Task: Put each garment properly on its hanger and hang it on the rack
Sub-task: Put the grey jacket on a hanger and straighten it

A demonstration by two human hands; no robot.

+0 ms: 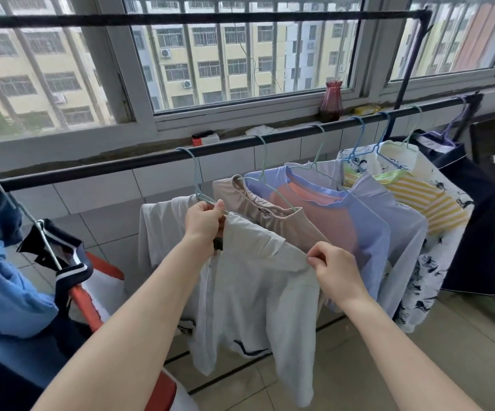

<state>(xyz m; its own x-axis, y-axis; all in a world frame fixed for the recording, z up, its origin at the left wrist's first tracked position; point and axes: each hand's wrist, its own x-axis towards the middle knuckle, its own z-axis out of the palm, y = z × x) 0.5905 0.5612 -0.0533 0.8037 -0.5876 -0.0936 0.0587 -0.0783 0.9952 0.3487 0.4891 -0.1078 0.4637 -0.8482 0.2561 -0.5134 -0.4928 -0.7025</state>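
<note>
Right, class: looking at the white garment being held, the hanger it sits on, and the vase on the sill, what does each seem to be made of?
White garment: thin woven cloth, perhaps cotton; matte, creased, drapes limply.
Hanger: slim pale blue wire, likely plastic-coated metal; smooth and evenly coloured.
Vase: probably tinted glass; dark red, see-through, with glossy ribbing.

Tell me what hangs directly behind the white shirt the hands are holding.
Behind the white shirt a beige garment hangs on the rail, then a lilac-and-pink top. The shirt and the right hand cover their lower parts.
</note>
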